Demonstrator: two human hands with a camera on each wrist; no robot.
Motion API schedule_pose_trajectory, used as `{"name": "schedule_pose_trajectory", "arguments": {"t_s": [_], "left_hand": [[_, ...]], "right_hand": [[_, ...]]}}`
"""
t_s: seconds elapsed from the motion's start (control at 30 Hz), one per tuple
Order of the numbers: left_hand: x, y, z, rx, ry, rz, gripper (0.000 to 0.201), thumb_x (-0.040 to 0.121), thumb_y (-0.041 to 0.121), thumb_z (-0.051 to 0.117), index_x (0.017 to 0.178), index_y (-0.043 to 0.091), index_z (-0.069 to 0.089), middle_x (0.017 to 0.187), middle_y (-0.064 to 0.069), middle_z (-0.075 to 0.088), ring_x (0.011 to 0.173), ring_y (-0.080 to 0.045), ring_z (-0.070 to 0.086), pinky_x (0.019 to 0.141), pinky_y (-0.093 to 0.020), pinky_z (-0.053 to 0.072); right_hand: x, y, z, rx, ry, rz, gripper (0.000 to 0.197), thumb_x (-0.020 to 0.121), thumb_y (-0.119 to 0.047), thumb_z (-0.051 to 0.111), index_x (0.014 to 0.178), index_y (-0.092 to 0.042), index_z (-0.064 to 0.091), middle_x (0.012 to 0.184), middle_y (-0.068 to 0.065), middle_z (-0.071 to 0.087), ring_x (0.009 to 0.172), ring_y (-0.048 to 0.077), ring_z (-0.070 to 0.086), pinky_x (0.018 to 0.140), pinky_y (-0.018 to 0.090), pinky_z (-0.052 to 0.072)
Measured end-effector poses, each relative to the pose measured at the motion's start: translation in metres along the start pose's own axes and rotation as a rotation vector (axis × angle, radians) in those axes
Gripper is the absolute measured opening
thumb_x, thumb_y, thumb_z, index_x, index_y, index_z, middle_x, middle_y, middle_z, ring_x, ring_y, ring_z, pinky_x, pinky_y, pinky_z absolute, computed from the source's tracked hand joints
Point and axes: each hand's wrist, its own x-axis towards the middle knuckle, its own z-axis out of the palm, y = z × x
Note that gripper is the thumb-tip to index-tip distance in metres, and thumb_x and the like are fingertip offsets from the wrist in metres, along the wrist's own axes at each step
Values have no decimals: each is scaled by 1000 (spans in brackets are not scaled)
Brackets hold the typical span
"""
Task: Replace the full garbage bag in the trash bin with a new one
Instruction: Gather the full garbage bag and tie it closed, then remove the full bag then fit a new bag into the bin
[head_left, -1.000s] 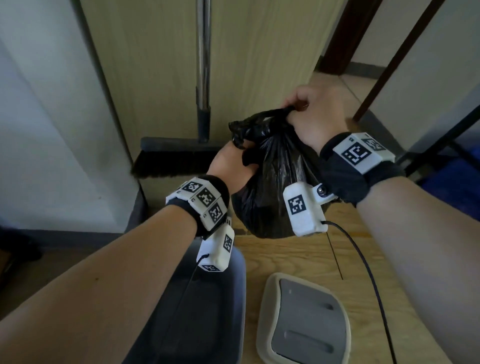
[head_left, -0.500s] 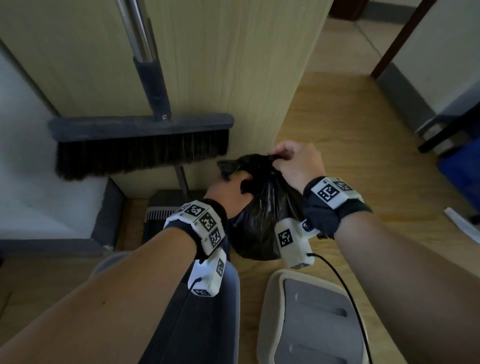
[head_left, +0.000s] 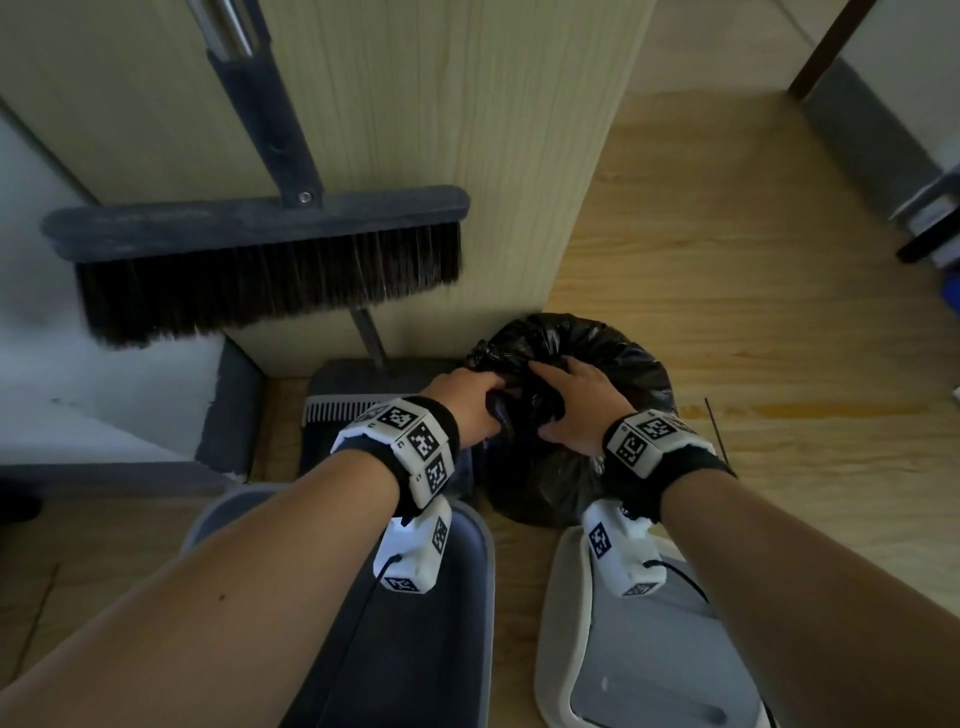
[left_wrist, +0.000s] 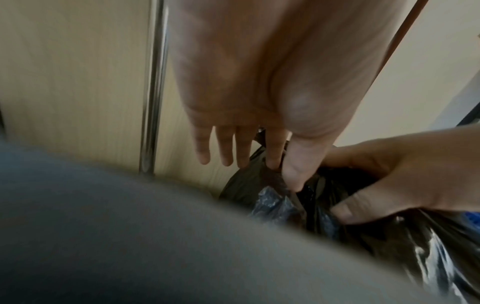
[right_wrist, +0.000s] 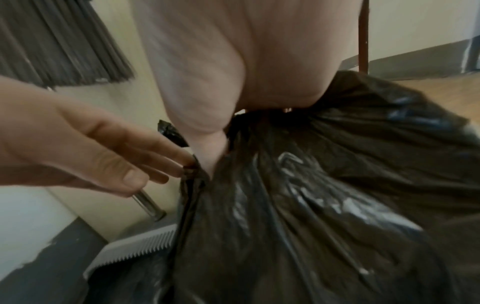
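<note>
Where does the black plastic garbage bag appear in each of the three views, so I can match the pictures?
Head view: the black plastic garbage bag sits centre-right on the wooden floor, under both hands.
Left wrist view: lower right, behind the blurred grey edge.
Right wrist view: it fills the right and lower half.
Shared landmark: the metal broom handle.

Tight quarters on the left: the broom (head_left: 260, 260) hangs against the wooden cabinet (head_left: 467, 130), its bristles over the dustpan (head_left: 332, 410), whose comb edge sits just beside the black garbage bag (head_left: 613, 358). The bag stands hard against the cabinet's corner, so nothing passes behind it. Near side is boxed in too, with the grey trash bin (head_left: 467, 597) and its lid (head_left: 561, 623) close under both wrists. To the right, bare wooden floor (head_left: 753, 312) lies wide open.
</note>
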Motion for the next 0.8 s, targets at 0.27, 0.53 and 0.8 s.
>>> {"name": "schedule_pose_trajectory", "arguments": {"t_s": [0.27, 0.53, 0.8], "left_hand": [[-40, -9, -25, -69, 155, -9, 57, 89, 24, 57, 142, 20, 38, 148, -7, 38, 134, -24, 39, 107, -31, 33], [-144, -36, -55, -136, 386, -87, 46, 88, 25, 58, 133, 23, 49, 137, -4, 49, 121, -23, 51, 95, -32, 43], [-265, -112, -73, -176, 560, -272, 43, 87, 25, 57, 130, 22, 52, 138, -10, 47, 122, -28, 49, 97, -32, 40]], "right_hand": [[-32, -31, -30, 76, 411, -36, 42, 83, -27, 56, 124, -30, 61, 133, 9, 48, 127, 31, 37, 105, 38, 32], [-97, -120, -46, 183, 408, -220, 31, 85, -17, 52, 110, -21, 71, 117, 7, 68, 111, 27, 59, 94, 28, 44], [-156, -240, -11, 141, 270, -429, 25, 88, -16, 51, 106, -20, 69, 109, 5, 70, 102, 25, 64, 90, 36, 51]]}}
